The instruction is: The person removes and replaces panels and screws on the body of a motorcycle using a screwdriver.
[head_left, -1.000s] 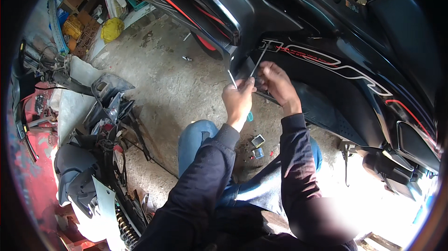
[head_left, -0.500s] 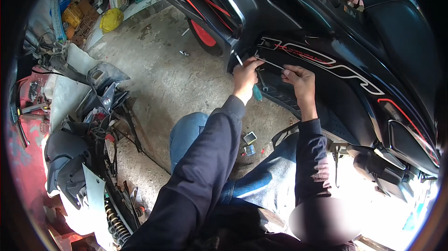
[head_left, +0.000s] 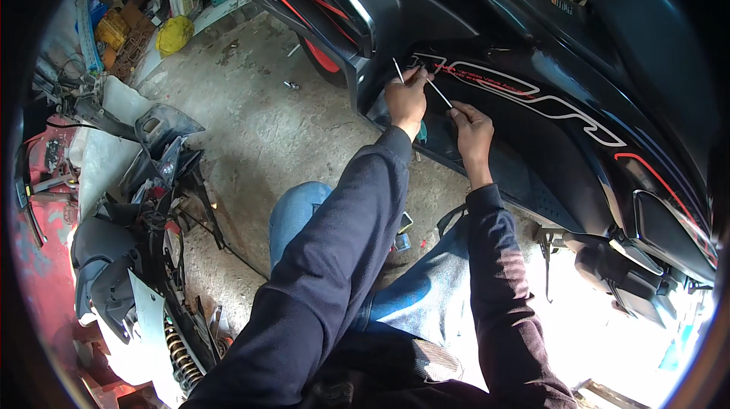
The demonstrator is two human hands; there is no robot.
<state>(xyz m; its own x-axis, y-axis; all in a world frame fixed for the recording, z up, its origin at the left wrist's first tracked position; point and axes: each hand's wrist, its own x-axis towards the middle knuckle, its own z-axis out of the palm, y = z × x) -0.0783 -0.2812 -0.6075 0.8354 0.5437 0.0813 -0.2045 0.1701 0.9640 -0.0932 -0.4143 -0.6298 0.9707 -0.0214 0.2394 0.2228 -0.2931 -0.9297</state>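
Observation:
My left hand (head_left: 407, 102) is closed beside the lower black panel of a scooter (head_left: 525, 131), its fingers pinching a thin silvery rod (head_left: 439, 92). The rod slants down to my right hand (head_left: 473, 131), whose thumb and fingertips close on its lower end. A second short, pale metal length (head_left: 398, 70) sticks up past my left fingers; whether it joins the rod is hidden. Just below my left hand, a teal handle (head_left: 423, 133) partly shows by the scooter's footboard.
On the concrete floor lie a small metal piece (head_left: 292, 85) and a small blue item (head_left: 401, 241) near my knees. Dismantled scooter parts (head_left: 114, 257) with a spring (head_left: 181, 352) stand at left. A yellow bag (head_left: 175, 35) and boxes sit at the far left.
The rod between my hands has turned to a steeper slant. My right hand has shifted a little left, and my left hand slightly right and up. The scooter appears slightly shifted in view.

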